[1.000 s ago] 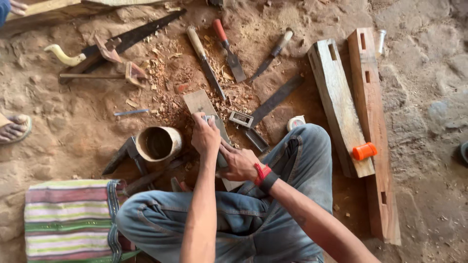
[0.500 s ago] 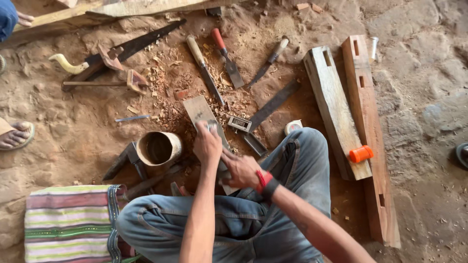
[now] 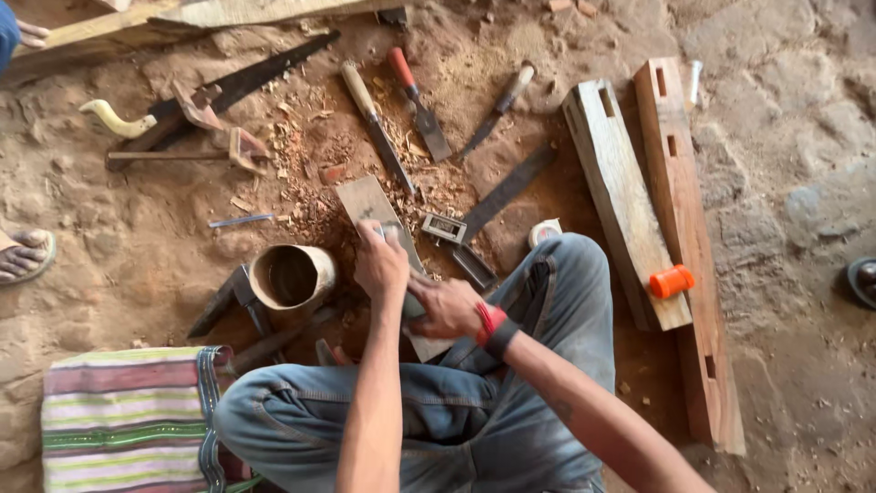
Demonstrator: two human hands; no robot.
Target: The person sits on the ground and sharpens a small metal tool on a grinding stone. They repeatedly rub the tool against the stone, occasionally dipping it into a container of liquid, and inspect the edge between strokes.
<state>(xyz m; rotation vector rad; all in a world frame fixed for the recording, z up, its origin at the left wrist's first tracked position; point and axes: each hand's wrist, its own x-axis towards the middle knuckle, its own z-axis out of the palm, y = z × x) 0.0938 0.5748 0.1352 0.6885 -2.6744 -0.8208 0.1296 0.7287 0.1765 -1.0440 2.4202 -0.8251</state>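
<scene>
Wooden board (image 3: 370, 203), flat and pale, lies on the sandy floor (image 3: 109, 246) in front of my knees, running from the shavings toward my lap; its near end shows below my hands. My left hand (image 3: 381, 263) is clenched over the board's middle, fingers curled around something small that I cannot make out. My right hand (image 3: 447, 306), with a red band and a black band at the wrist, presses down just behind the left one, its grip closed on the board and on what appears to be a tool lying along it; the tool itself is hidden under the fingers.

Just left of the left hand stands a short hollow wooden cylinder (image 3: 292, 277), open end up, leaning against dark metal pieces. To the right of the board, touching its edge, lies a small metal square frame (image 3: 443, 227), and beyond it a long dark flat blade (image 3: 506, 190). A pile of wood shavings (image 3: 310, 173) covers the ground above the board. Farther out lie a wooden-handled chisel (image 3: 374, 123), a red-handled chisel (image 3: 415, 100), a third chisel with a pale handle (image 3: 497, 108), and a handsaw (image 3: 228, 87) with a pale curved handle.

On the right, well apart from my hands, two mortised timber beams (image 3: 671, 210) lie side by side, with an orange cylinder (image 3: 672, 281) resting on them. A striped cloth (image 3: 123, 415) lies by my left knee. Another person's sandalled foot (image 3: 23, 256) shows at the left edge.
</scene>
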